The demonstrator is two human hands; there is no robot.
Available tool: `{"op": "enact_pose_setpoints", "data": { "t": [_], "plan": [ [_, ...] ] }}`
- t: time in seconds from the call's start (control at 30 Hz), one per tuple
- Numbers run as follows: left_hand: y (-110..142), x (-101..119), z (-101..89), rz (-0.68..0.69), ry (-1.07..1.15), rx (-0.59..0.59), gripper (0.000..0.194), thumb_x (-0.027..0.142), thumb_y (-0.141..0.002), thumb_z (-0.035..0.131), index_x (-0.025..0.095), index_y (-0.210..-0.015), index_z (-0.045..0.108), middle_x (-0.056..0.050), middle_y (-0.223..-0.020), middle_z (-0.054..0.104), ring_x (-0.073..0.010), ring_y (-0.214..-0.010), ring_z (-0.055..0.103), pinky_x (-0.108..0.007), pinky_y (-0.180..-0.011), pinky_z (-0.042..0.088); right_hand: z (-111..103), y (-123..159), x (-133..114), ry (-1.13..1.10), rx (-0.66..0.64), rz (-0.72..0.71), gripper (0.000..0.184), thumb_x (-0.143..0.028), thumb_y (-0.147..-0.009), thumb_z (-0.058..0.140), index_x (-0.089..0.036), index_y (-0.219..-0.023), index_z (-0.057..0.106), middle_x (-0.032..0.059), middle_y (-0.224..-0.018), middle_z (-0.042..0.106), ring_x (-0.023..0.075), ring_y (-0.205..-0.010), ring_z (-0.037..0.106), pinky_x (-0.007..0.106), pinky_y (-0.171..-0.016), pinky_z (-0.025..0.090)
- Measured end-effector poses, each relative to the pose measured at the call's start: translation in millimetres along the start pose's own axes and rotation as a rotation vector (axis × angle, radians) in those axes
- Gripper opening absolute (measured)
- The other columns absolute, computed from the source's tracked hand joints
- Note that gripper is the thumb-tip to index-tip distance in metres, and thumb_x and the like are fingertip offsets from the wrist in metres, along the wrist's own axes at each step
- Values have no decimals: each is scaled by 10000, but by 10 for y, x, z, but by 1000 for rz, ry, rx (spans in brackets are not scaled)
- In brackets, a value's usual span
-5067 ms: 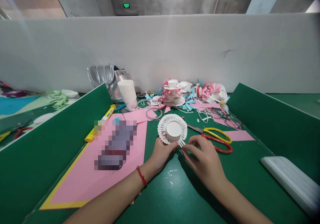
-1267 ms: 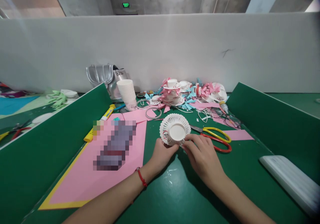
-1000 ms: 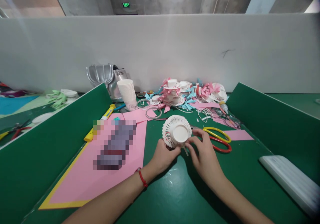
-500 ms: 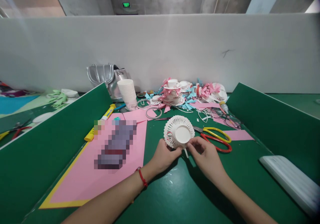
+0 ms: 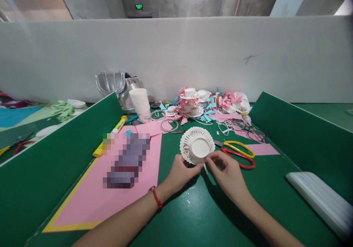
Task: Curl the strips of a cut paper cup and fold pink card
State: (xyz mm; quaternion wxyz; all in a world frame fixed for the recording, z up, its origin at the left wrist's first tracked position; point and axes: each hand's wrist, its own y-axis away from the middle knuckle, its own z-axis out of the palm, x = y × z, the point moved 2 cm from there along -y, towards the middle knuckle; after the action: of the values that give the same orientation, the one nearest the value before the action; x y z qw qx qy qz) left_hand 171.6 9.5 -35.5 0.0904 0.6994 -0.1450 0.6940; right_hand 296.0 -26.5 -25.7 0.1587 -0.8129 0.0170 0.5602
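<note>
Over the green table I hold a white paper cup (image 5: 198,147) whose wall is cut into strips curled outward like a fringe, its flat bottom turned toward me. My left hand (image 5: 180,172) grips the cup's lower left edge with closed fingers. My right hand (image 5: 226,170) pinches a thin white strip hanging from the cup's lower right rim. A red string bracelet circles my left wrist.
Yellow and red scissors (image 5: 238,152) lie just right of the cup. A pink sheet (image 5: 88,199) on yellow paper lies left. At the back stand stacked white cups (image 5: 140,103), a silver bag (image 5: 116,87), glue sticks (image 5: 119,124) and finished pink, blue and white cup crafts (image 5: 204,103). Green side walls (image 5: 303,133) bound the area.
The cup has been turned in my hands and shifted slightly right. My right hand moved from flat on the table to pinching a strip at the cup's rim.
</note>
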Motion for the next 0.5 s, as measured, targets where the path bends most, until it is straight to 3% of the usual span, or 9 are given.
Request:
{"op": "enact_pose_setpoints", "data": {
  "t": [0.2,0.5],
  "plan": [
    [-1,-21,-20,-29,11,23,238,199,-587,657,88,-796,635,-68,-782,664,-157,-694,577,-232,-628,455,-1,-1,6,-39,11,1,120,-287,-708,543,-180,-660,568,33,-622,618,168,-588,567,282,-573,454],
    [-29,-29,-16,-40,38,-34,208,181,-613,636,84,-796,621,-66,-783,658,-145,-690,566,-229,-644,439,-5,-15,6,-90,45,33,132,-302,-669,585,-171,-652,579,35,-613,617,163,-568,565,277,-553,457]
  ]
}}
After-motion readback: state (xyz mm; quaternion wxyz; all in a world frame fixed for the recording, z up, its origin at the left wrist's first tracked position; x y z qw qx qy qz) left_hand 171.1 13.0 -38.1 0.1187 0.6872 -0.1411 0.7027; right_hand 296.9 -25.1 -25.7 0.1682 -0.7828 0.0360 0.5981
